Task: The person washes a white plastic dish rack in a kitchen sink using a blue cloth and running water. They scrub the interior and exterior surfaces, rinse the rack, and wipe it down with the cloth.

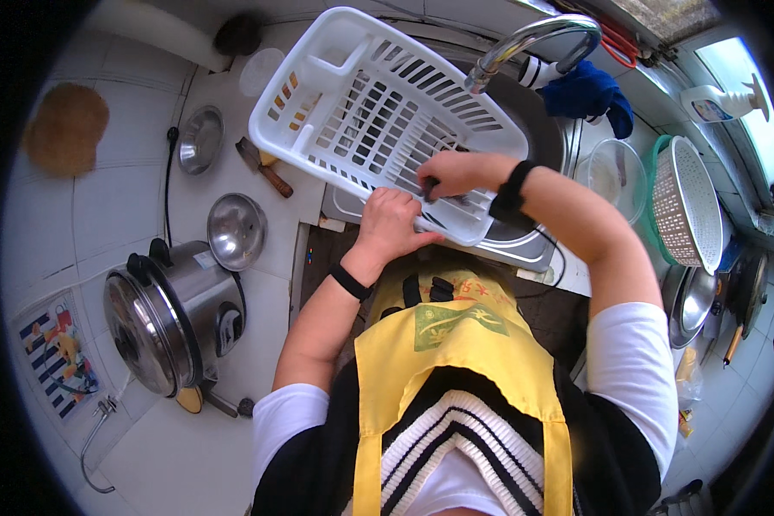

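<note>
A white plastic dish rack (374,122) with slotted sides lies tilted over the stainless steel sink (542,129). My left hand (393,222) grips the rack's near rim, thumb along the outside. Inside the rack, my right hand (448,175) is closed on a small dark scrubber (431,186), pressed near the slotted base; its exact kind is hard to tell. The chrome faucet (535,42) arches above the rack's far right side, and no water is seen running from it.
Left on the counter are a cleaver (263,168), metal bowls (237,231) and a large steel cooker (174,316). To the right stand a clear plastic bowl (613,180), a white colander (687,203) and steel basins (693,303). A blue cloth (584,93) hangs beside the faucet.
</note>
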Demonstrator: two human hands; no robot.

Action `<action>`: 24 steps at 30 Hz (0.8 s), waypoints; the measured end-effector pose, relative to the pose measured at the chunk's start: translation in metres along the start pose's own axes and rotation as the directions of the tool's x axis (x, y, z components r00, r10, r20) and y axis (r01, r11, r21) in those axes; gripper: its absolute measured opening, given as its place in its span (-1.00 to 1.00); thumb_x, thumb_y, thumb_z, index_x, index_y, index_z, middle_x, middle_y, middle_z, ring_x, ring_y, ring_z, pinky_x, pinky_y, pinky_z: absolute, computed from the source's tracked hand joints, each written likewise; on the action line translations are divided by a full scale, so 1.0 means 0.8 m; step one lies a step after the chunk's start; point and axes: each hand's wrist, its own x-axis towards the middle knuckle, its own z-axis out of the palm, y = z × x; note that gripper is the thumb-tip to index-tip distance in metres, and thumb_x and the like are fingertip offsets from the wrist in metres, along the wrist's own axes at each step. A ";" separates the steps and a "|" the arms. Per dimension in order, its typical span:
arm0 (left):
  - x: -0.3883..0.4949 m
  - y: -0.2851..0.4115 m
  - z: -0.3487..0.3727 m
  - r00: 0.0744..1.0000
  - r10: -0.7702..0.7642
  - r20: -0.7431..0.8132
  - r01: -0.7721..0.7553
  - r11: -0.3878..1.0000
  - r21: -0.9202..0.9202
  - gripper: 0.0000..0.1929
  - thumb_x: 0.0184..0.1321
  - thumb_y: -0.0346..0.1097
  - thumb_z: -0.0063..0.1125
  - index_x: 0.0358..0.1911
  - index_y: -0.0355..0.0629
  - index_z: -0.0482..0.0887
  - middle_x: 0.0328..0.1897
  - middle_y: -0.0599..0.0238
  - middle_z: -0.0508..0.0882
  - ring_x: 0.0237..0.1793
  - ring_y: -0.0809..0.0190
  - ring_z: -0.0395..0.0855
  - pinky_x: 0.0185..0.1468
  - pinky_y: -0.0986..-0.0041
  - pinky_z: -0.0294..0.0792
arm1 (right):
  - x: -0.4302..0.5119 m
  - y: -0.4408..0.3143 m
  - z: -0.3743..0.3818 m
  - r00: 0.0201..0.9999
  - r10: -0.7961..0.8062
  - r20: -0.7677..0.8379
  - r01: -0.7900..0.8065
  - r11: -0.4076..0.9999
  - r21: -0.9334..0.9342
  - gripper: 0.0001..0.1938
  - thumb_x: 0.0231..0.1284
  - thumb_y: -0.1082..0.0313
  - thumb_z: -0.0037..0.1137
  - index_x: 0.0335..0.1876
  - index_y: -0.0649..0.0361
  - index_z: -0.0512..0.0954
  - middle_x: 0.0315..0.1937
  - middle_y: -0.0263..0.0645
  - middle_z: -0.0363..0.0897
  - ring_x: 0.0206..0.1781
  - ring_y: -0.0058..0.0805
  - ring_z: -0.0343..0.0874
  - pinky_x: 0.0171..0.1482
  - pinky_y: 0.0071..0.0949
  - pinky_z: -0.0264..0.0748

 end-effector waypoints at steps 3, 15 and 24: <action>0.000 0.001 0.001 1.000 -0.004 0.000 0.004 1.000 0.001 -0.56 -0.36 0.13 0.50 -0.63 -0.05 0.63 -0.53 0.28 0.60 -0.35 0.12 0.59 -0.09 0.32 0.37 | 0.025 0.003 0.047 0.997 0.005 0.079 0.021 0.945 -0.328 -0.80 0.03 0.39 0.12 -0.20 0.18 0.61 -0.30 -0.09 0.66 -0.22 -0.08 0.63 -0.14 -0.22 0.53; -0.003 0.000 0.001 0.997 -0.032 0.063 0.032 0.999 -0.004 -0.56 -0.39 0.14 0.51 -0.62 -0.04 0.66 -0.53 0.30 0.62 -0.36 0.14 0.61 -0.08 0.35 0.36 | -0.057 -0.019 0.025 0.945 0.133 0.300 -0.091 0.985 -0.149 -0.80 -0.09 0.32 0.23 -0.30 0.18 0.65 -0.36 -0.09 0.66 -0.22 -0.06 0.61 -0.17 -0.22 0.50; -0.004 -0.004 -0.005 0.998 0.029 0.050 -0.025 0.996 -0.083 -0.64 -0.30 -0.03 0.52 -0.55 -0.06 0.63 -0.52 0.24 0.64 -0.35 0.05 0.60 -0.13 0.27 0.39 | 0.015 0.004 0.067 0.997 0.052 -0.051 -0.060 0.985 -0.162 -0.80 0.12 0.38 0.05 -0.15 0.20 0.58 -0.17 0.02 0.63 -0.05 0.02 0.60 -0.02 -0.15 0.51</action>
